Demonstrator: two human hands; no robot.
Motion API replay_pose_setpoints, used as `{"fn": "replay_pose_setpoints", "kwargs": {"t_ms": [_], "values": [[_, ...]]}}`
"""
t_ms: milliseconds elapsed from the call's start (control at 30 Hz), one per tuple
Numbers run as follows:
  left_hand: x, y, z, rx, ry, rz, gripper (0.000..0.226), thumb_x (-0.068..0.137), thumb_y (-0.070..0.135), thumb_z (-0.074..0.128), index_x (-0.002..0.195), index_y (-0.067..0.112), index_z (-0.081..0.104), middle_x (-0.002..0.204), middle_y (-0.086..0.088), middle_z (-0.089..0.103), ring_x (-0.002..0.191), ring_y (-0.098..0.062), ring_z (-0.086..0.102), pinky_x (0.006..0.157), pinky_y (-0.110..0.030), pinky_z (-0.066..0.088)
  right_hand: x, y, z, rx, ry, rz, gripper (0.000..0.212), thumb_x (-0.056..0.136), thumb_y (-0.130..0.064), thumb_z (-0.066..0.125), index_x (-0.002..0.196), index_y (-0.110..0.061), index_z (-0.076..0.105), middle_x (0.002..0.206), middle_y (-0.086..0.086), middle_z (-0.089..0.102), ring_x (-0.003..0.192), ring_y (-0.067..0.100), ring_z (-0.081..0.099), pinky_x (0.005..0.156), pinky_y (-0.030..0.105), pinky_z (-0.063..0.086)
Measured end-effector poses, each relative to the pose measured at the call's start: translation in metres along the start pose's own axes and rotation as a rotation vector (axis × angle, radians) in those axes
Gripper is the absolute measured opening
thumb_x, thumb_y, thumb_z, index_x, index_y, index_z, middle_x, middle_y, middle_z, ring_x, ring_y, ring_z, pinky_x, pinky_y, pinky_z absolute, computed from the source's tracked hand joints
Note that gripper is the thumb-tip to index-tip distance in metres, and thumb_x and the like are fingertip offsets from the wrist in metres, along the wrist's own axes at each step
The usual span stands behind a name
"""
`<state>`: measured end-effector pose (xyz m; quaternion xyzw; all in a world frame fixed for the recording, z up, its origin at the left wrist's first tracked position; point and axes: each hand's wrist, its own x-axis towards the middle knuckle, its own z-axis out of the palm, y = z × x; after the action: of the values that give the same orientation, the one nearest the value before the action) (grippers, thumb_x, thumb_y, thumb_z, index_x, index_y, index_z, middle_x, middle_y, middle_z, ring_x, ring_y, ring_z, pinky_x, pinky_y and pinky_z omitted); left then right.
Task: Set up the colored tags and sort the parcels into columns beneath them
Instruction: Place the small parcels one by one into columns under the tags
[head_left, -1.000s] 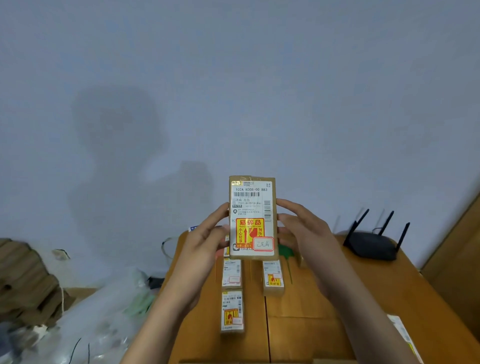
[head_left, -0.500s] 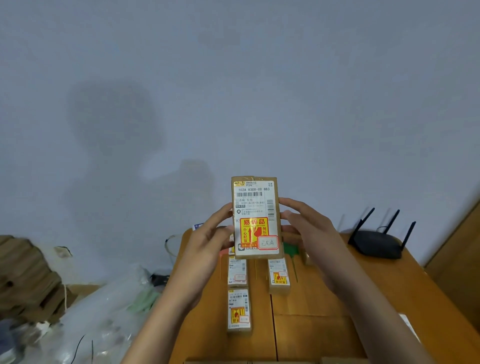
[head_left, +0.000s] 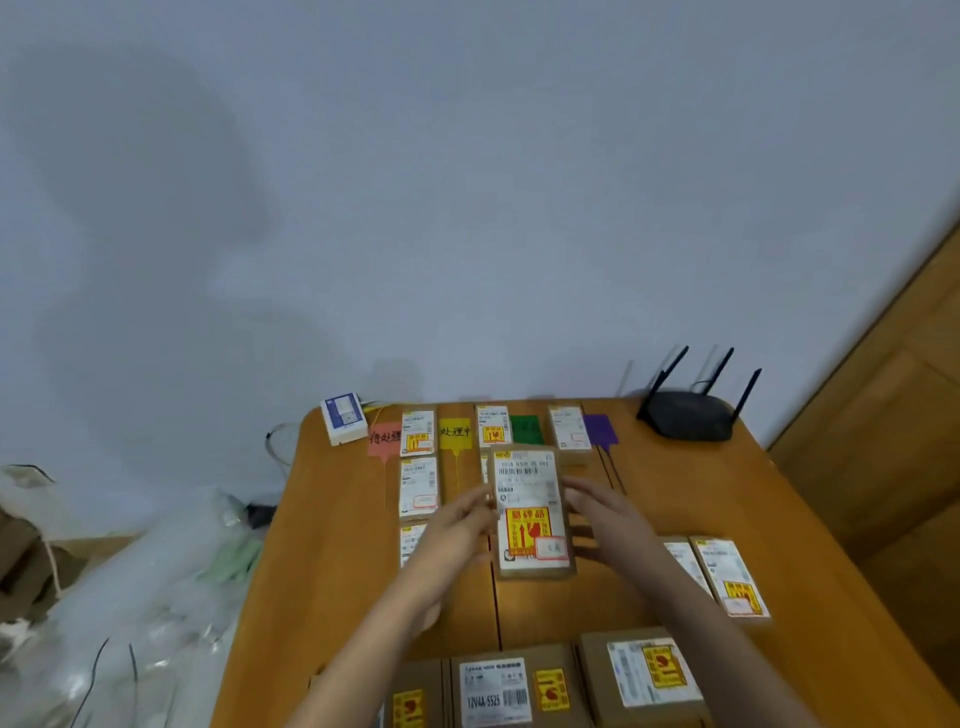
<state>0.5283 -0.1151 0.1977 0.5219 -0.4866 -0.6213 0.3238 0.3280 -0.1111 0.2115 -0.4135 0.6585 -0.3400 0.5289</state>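
Centrally, parcel (head_left: 531, 512) between left fingers (head_left: 475, 506), right fingers (head_left: 584, 491), table (head_left: 332, 545)

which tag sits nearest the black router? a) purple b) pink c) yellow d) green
a: the purple tag lies at the right end of the tag row, closest to the router; the green tag, yellow tag and pink tag run leftward.
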Motion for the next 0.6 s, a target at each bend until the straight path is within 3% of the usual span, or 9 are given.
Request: {"fn": "replay_pose_setpoints", "kwargs": {"t_ms": [133,267,367,500,600], "values": [[0.033,-0.015,0.046,-0.012,-0.042,-0.125,0.021,0.099,0.024,0.049,0.113,0.037,0.058,0.109,0.005,0.074,0.107,-0.011,0.065,0.097,-0.041,0.053,0.026,0.032,-0.038,0.015,-0.036,0.152,0.029,0.104,-0.025,0.046,0.13,-0.021,0.058,0.113,0.004,0.069,0.104,0.025,0.065,0.087,0.04,0.057],[0.073,-0.026,0.095,0.032,-0.057,-0.201,0.026,0.098,0.03,0.051,0.123,0.03,0.06,0.111,0.004,0.073,0.109,-0.017,0.065,0.096,-0.039,0.052,0.061,0.067,-0.087,0.062,-0.028,0.249,0.033,0.102,-0.027,0.049,0.134,-0.019,0.056,0.119,0.009,0.067,0.112,0.032,0.062,0.101,0.051,0.05],[0.106,-0.035,0.134,0.043,-0.038,-0.275,0.028,0.098,0.03,0.052,0.125,0.027,0.059,0.107,0.003,0.075,0.105,-0.018,0.067,0.095,-0.041,0.053,0.089,0.086,-0.126,0.108,-0.014,0.297,0.036,0.103,-0.029,0.048,0.137,-0.019,0.05,0.126,0.008,0.064,0.117,0.03,0.059,0.1,0.047,0.049],[0.149,-0.042,0.175,0.018,0.019,-0.359,0.027,0.098,0.028,0.05,0.122,0.025,0.063,0.103,0.001,0.076,0.103,-0.02,0.068,0.097,-0.042,0.052,0.126,0.1,-0.17,0.075,-0.078,0.363,0.025,0.104,-0.029,0.045,0.115,-0.012,0.06,0.109,0.007,0.068,0.098,0.023,0.063,0.08,0.036,0.053],[0.173,-0.046,0.193,-0.012,0.025,-0.386,0.026,0.098,0.028,0.049,0.12,0.024,0.062,0.107,-0.001,0.073,0.104,-0.022,0.065,0.091,-0.037,0.054,0.159,0.111,-0.187,0.013,-0.12,0.401,0.032,0.103,-0.029,0.045,0.11,-0.008,0.068,0.109,0.016,0.073,0.101,0.028,0.068,0.09,0.042,0.055]]}}
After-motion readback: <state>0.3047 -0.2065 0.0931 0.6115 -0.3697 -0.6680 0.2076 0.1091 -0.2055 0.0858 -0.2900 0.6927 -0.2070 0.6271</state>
